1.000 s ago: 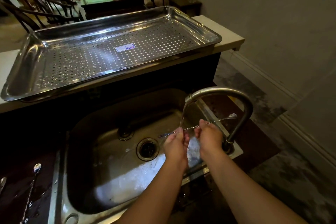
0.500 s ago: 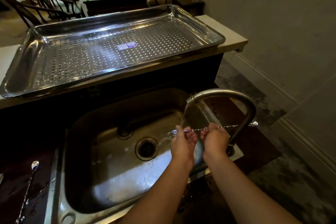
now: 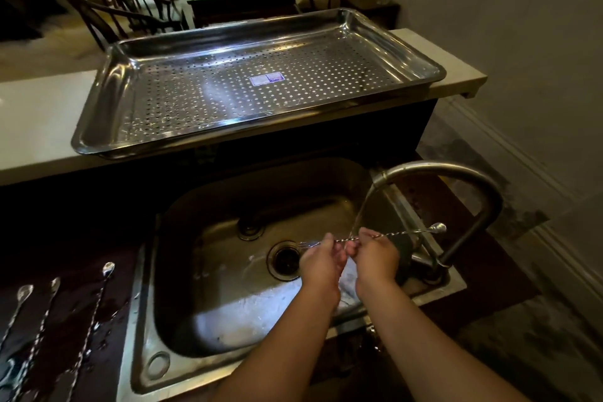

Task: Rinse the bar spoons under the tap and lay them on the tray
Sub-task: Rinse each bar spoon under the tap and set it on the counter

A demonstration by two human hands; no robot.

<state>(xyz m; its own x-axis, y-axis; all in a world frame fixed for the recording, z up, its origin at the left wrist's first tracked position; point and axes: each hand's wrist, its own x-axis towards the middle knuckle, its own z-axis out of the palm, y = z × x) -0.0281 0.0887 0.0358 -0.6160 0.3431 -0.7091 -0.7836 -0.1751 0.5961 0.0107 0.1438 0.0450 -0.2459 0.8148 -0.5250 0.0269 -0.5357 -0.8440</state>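
Steel, thin and twisted along its stem, the bar spoon (image 3: 385,236) lies level across the lower right of the frame, held over the sink (image 3: 228,303) under the stream from the tap (image 3: 456,179). The left hand (image 3: 321,259) is curled shut around the stem near the forked end, and the right hand (image 3: 375,253) pinches it a little further along, the small bowl sticking out to the right past the tap's neck. It looks light and stiff, but wet and so likely slippery; the twisted middle probably gives the surest hold. Three more spoons (image 3: 94,313) lie on the dark wet counter at lower left, and the holed tray (image 3: 98,127) across the upper middle holds none. Compared with half a second ago, the spoon has slid leftward through the fingers, so its bowl now sits short of the tap's neck.
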